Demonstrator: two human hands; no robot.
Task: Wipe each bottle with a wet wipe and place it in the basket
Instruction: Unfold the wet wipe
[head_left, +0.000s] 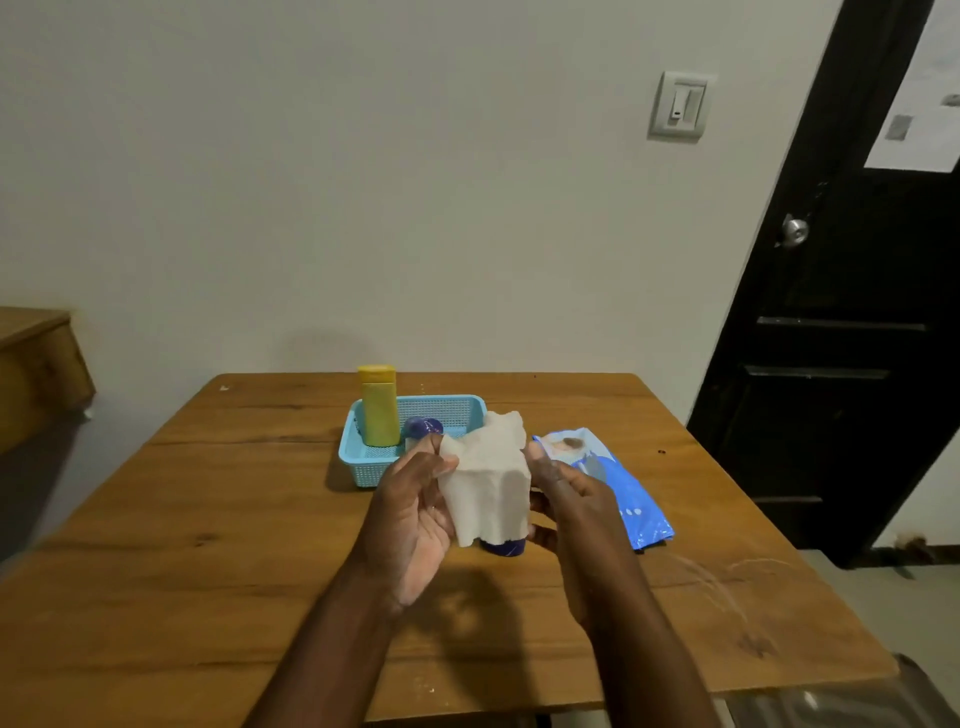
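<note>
Head view: yellow bottle (379, 408) upright in the basket (358, 457), purple-capped bottle (423, 428) beside it, both done by my read; your left hand (415, 512) and right hand (569, 496) curl round a wet wipe (488, 480) wrapping a blue-ended bottle (503, 546) above the table (208, 519); wiping underway, basket drop left.

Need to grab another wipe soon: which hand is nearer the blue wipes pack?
The right hand: it is just left of the wipes pack, almost touching it. The left hand is farther left, beyond the wet wipe.

No legible text on the wipes pack (608, 483) or yellow bottle (380, 405).
</note>
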